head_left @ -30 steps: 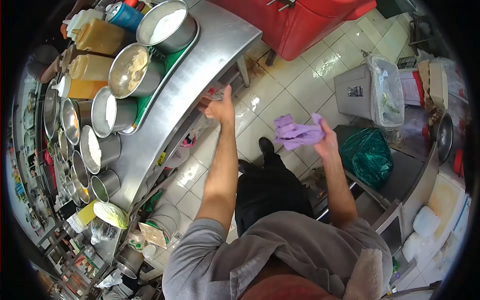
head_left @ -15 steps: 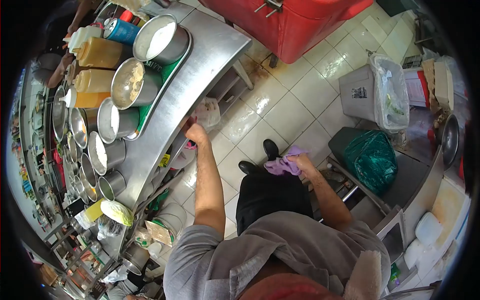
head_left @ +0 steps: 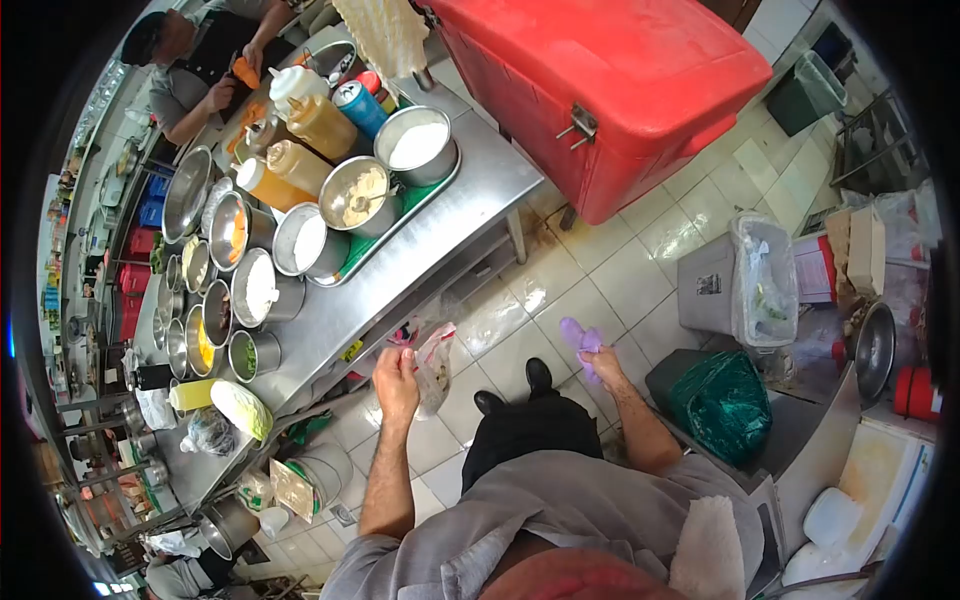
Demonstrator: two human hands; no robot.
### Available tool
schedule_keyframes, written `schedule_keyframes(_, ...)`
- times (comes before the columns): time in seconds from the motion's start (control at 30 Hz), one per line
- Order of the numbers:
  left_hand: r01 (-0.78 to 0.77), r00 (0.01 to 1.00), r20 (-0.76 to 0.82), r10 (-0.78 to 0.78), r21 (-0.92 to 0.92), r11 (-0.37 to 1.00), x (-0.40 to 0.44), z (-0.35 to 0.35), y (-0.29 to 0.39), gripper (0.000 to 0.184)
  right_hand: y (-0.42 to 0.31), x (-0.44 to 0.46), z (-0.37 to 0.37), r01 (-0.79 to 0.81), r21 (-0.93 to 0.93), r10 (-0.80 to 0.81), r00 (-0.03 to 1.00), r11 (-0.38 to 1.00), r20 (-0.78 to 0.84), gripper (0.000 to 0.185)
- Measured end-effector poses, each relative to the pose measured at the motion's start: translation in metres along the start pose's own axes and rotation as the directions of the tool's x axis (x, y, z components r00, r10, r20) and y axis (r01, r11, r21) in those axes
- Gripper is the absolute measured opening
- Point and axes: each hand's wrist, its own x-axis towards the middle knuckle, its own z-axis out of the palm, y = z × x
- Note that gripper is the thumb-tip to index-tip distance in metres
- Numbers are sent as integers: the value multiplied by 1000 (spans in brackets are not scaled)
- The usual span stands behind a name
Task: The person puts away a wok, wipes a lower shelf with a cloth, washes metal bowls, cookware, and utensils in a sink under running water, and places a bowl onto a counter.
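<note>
My left hand [head_left: 397, 380] is closed, with its fingers around the edge of a clear plastic bag [head_left: 433, 375] that hangs beside it. The bag has a red strip along its top, and some small contents show through it. My right hand [head_left: 602, 364] is wrapped around a purple cloth [head_left: 580, 340], which hangs out past the fingers above the tiled floor. To the left of my left hand runs a steel table [head_left: 400, 260] with metal pots, bowls and squeeze bottles on it.
A red cooler [head_left: 610, 100] stands beyond the table. A grey bin [head_left: 706, 280] and a bin with a green liner [head_left: 715, 408] are on the right. Across the table, a person's hands [head_left: 222, 95] hold an orange vegetable. A cabbage [head_left: 240, 410] lies on the near end.
My left hand has drawn back from the table's edge, bringing the plastic bag closer to me. The purple cloth now hangs more bunched in my right hand. The view has tilted up.
</note>
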Motion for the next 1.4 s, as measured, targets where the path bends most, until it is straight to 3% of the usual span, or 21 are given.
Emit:
schedule_keyframes(0.07,-122,992,10,123,-61,991,15,-22,38,20,-5,-10,-4,-26,-34,27,1000,999,15,23)
schedule_keyframes(0.17,-12,999,49,23,-207,978,40,-42,111,20,16,-6,-14,-13,-31,14,999,999,33,22)
schedule_keyframes(0.23,-24,999,26,38,-393,919,64,-41,147,22,26,-9,-18,22,7,-23,999,1000,40,22)
schedule_keyframes(0.3,-64,998,-15,64,-464,883,88,-39,185,24,22,-26,-23,-16,133,7,998,991,64,24)
schedule_keyframes(0.37,-227,970,-176,167,-417,880,120,-24,202,25,20,-38,-28,-31,184,18,998,982,67,24)
schedule_keyframes(0.43,-253,953,-258,157,-396,883,142,-17,222,24,21,-41,-36,-40,237,24,997,971,66,25)
schedule_keyframes(0.57,-359,888,-412,204,-343,868,187,15,234,21,22,-41,-51,-3,75,-1,999,997,47,27)
schedule_keyframes(0.63,-446,794,-514,326,-126,886,198,34,233,20,10,-51,-51,-11,-3,11,997,1000,77,28)
schedule_keyframes(0.77,-333,838,-451,307,23,943,220,68,212,19,-10,-38,-39,34,-149,-21,996,988,88,24)
schedule_keyframes(0.87,-445,791,-515,330,-114,888,218,71,200,24,-42,-25,-6,112,-184,-67,970,976,236,23)
schedule_keyframes(0.93,-475,757,-551,353,-92,875,204,58,203,42,-62,-10,21,248,-291,-143,929,924,340,25)
schedule_keyframes(1.0,-538,718,-577,388,-108,836,177,45,191,46,-97,-3,55,323,-386,-158,902,864,401,25)
schedule_keyframes(1.03,-547,722,-565,398,-115,829,155,38,179,46,-110,1,72,313,-320,-155,887,894,435,24)
schedule_keyframes(1.1,-578,752,-470,462,-132,805,107,38,136,46,-126,17,111,374,-273,-205,846,886,492,23)
schedule_keyframes(1.17,-533,785,-382,487,-19,846,60,46,68,51,-139,37,150,474,-264,-279,794,840,540,23)
schedule_keyframes(1.23,-410,819,-415,395,57,910,24,49,-4,48,-151,67,183,494,-239,-294,771,836,565,24)
schedule_keyframes(1.3,-269,785,-536,310,156,951,4,34,-68,47,-149,103,211,725,-188,-512,621,662,594,24)
schedule_keyframes(1.33,-209,748,-587,310,235,949,2,22,-92,48,-152,108,224,724,-186,-510,621,664,595,24)
schedule_keyframes(1.4,-137,673,-654,345,349,927,6,-2,-132,49,-159,115,254,877,-323,-729,476,355,492,25)
